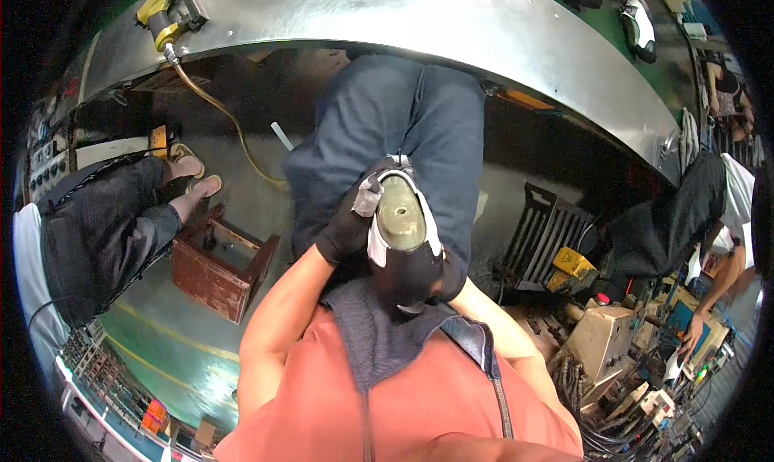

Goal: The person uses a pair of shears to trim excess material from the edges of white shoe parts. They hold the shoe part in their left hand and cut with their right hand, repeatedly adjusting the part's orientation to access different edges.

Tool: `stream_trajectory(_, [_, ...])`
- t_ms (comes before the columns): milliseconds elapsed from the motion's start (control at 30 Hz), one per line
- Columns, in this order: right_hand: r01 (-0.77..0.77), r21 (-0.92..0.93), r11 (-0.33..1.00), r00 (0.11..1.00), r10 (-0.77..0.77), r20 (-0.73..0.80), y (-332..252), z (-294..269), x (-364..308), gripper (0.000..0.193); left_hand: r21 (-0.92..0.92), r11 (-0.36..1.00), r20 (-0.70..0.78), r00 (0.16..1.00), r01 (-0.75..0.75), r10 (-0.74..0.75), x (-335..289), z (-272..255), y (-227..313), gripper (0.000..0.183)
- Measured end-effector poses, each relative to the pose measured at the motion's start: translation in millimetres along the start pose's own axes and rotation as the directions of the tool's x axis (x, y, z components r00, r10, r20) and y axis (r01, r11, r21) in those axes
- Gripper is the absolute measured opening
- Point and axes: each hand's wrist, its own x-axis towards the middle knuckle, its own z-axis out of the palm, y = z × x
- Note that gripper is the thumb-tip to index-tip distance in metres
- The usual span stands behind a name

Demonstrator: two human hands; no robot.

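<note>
Steel benchtop spanned the far side in the head view, a yellow tool resting at its left, perhaps kept reachable. Over your lap, your gloved left hand closed around the black-and-white shoe, seemingly steadying it; your gloved right hand touched its other side, fingers too hidden to tell their grip.

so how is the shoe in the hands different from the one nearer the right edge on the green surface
The held shoe is in the left hand and right hand; the other shoe lies untouched on the green surface. The held shoe shows a greenish insert with a hole; on the other shoe, no such insert is visible. Both are black and white.
</note>
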Motion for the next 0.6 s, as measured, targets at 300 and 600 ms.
stream_trajectory(300, [-0.653,0.477,0.589,0.655,0.754,-0.034,-154,-101,98,0.052,0.999,-0.031,-0.008,0.921,0.021,0.39,25,69,81,0.041])
stream_trajectory(600, [-0.596,0.612,0.519,0.687,0.725,0.054,-74,-105,110,0.045,0.9,0.416,-0.274,0.911,0.13,0.309,11,54,44,0.051])
